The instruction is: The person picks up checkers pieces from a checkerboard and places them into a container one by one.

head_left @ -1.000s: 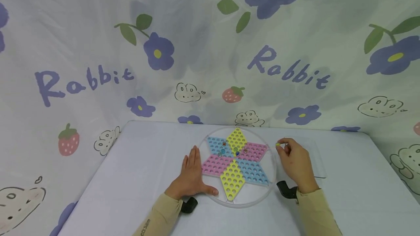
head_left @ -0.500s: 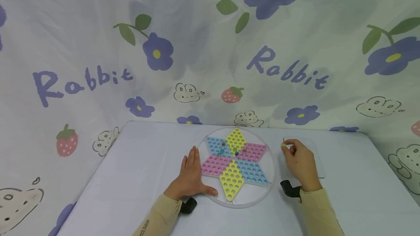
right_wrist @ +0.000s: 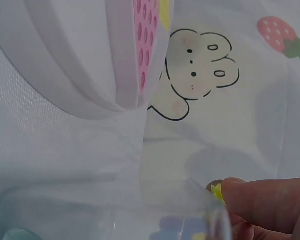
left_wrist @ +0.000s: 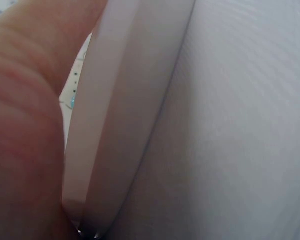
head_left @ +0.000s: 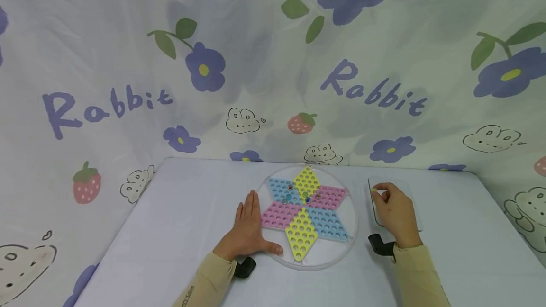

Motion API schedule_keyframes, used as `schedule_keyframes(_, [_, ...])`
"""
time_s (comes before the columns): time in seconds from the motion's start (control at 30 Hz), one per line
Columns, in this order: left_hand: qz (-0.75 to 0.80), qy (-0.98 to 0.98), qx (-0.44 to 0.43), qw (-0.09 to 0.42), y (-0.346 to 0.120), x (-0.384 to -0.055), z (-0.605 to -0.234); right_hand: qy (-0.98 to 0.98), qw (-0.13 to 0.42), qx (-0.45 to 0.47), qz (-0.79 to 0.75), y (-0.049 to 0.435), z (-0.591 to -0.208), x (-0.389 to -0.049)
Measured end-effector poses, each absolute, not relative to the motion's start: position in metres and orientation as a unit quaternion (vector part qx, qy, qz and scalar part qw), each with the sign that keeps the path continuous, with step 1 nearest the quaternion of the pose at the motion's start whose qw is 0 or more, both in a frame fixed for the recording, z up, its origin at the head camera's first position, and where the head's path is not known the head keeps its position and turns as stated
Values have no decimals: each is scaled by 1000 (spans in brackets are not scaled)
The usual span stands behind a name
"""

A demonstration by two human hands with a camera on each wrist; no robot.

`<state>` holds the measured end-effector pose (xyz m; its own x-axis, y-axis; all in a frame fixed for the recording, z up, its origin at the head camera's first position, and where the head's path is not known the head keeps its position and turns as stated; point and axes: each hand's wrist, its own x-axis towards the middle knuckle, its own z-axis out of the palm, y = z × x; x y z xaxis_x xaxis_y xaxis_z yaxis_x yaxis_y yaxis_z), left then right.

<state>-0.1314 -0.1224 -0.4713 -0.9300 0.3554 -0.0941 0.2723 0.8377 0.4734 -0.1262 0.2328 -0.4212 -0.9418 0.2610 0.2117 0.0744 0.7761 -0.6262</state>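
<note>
A Chinese checkers board [head_left: 313, 252], round with a six-pointed star of yellow, pink and blue points, lies on the table. Along its left rim rests my left hand [head_left: 247, 231], fingers straight and thumb spread over the near edge. My right hand [head_left: 394, 212] is to the right of the board, at a clear plastic container [head_left: 372, 205]. Between thumb and forefinger it pinches a clear marble with yellow inside [right_wrist: 217, 191]. In the right wrist view the marble shows just beyond the container's wall. Several marbles, among them a dark blue one [head_left: 308, 200], sit in holes near the star's centre.
The white-covered table [head_left: 179, 212] extends around the board and reaches a printed fabric backdrop [head_left: 273, 84] behind. A teal rounded thing [right_wrist: 20, 234] shows inside the clear container. Black wrist cameras, such as the right one [head_left: 381, 245], jut inward from both wrists.
My right hand has moved right, farther from the board's rim and over the clear container's left side, with the marble still pinched. My left hand has stayed on the board.
</note>
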Motion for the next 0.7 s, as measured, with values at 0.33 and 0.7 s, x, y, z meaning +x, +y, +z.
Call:
schedule_keyframes(0.33, [234,954,162,96,-122,-131,-470,-933,113,-104,325,235,-424,-125])
schedule_keyframes(0.7, [236,953,166,91,-122,-130,-468,-936,103,-105,320,237,-428,-127])
